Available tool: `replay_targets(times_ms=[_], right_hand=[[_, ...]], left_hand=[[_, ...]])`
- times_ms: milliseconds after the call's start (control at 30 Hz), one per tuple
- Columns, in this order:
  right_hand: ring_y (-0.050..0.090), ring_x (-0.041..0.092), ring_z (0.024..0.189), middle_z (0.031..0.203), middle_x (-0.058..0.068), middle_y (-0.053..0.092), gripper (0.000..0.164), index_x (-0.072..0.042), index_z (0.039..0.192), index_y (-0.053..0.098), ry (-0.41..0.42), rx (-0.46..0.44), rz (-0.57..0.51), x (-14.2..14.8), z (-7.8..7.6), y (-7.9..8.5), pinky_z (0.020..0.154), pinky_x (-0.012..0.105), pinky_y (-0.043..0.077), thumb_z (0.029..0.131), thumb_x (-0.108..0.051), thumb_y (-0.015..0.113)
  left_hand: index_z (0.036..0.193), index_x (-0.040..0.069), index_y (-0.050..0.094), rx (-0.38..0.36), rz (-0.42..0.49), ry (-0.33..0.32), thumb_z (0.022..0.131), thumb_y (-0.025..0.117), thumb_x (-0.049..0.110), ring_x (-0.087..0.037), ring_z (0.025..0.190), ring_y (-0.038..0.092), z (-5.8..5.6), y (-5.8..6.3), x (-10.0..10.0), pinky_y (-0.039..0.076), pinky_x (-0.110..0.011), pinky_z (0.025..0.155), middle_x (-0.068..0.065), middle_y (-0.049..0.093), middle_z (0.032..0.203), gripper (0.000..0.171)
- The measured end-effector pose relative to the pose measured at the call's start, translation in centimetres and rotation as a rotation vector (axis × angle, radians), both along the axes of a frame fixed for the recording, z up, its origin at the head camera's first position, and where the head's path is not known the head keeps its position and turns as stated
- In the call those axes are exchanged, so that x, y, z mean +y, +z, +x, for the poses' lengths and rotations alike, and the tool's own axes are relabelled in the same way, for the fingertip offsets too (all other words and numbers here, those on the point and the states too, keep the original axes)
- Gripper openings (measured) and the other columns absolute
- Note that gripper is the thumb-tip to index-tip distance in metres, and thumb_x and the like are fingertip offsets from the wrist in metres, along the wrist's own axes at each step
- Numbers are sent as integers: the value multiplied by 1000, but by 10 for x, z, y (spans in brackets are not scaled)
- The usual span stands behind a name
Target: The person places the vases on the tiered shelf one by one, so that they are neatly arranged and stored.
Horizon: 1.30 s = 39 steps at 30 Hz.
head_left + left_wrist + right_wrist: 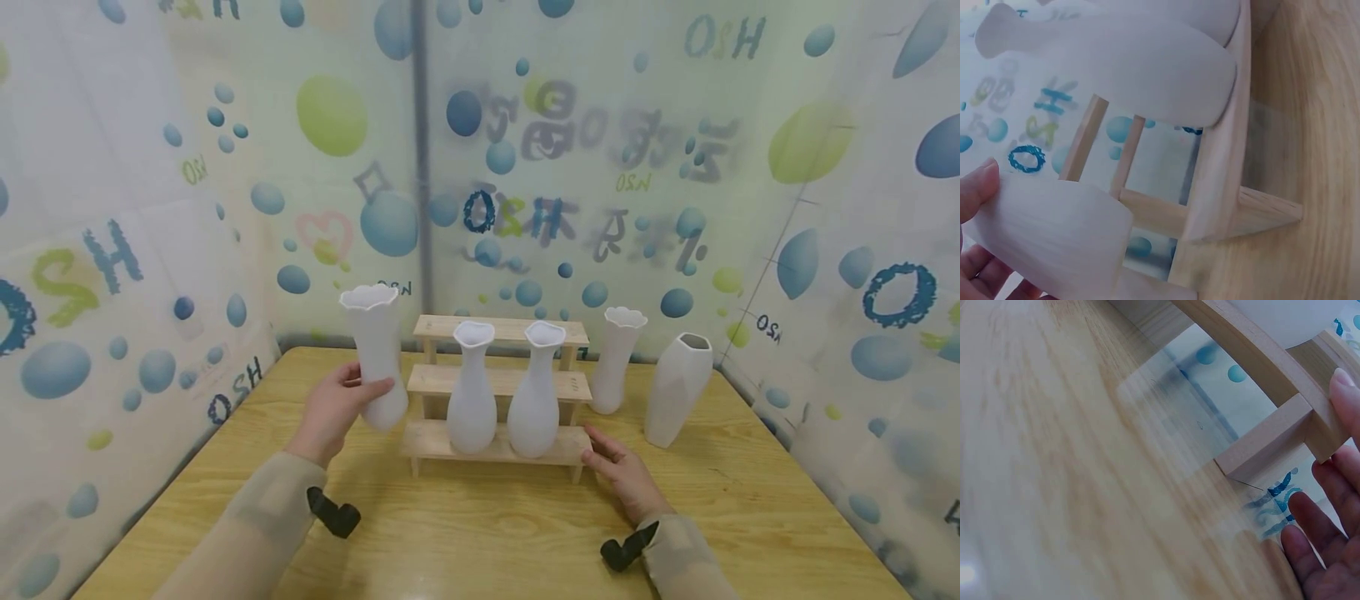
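My left hand (334,411) grips a white vase (377,346) with a scalloped rim around its lower body, thumb in front. This vase is held up, slightly tilted, left of a three-step wooden display stand (431,381). On the stand's lowest step two white narrow-necked vases stand side by side, a left vase (472,408) and a right vase (533,408). At the right end of that step, my right hand (626,477) pinches the board's corner between thumb and forefinger. In the right wrist view the other fingers (1313,519) spread beside the stand's leg (1266,437).
Behind the stand's right side stands another scalloped white vase (617,362). Farther right is a faceted white vase (678,392). All rest on a wood-grain table (480,533), walled by printed curtains (330,208) on the left, back and right.
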State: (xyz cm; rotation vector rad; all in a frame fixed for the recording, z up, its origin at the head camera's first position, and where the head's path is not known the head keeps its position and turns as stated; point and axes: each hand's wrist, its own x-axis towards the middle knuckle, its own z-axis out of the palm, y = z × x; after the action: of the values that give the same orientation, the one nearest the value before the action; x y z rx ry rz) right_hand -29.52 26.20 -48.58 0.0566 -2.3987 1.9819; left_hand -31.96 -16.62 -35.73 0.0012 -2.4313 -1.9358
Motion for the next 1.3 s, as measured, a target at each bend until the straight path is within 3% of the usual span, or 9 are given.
replay_targets(times_ms=[733,967,1300], right_hand=[[31,32,137,151,16,34,62,-4,147,38,1,4,-11,-1,2,3,112,51,22,93,-21,65],[32,32,136,151,16,34,61,-1,145,39,3,13,-19,-2,2,2,111,49,24,93,-19,65],[33,34,136,151,17,34,61,0,145,39,7,22,-17,-2,0,1,110,49,25,93,-17,64]], left_hand=[[132,10,53,65,21,-61,80,79,34,-32,121,49,-23,31,45,40,-54,100,-10,53,133,63],[132,6,54,81,70,-92,81,78,29,-32,121,49,-35,33,57,38,-53,102,-12,53,133,61],[129,7,58,123,42,-108,80,79,31,-30,120,51,-50,31,73,37,-50,104,-11,57,131,59]])
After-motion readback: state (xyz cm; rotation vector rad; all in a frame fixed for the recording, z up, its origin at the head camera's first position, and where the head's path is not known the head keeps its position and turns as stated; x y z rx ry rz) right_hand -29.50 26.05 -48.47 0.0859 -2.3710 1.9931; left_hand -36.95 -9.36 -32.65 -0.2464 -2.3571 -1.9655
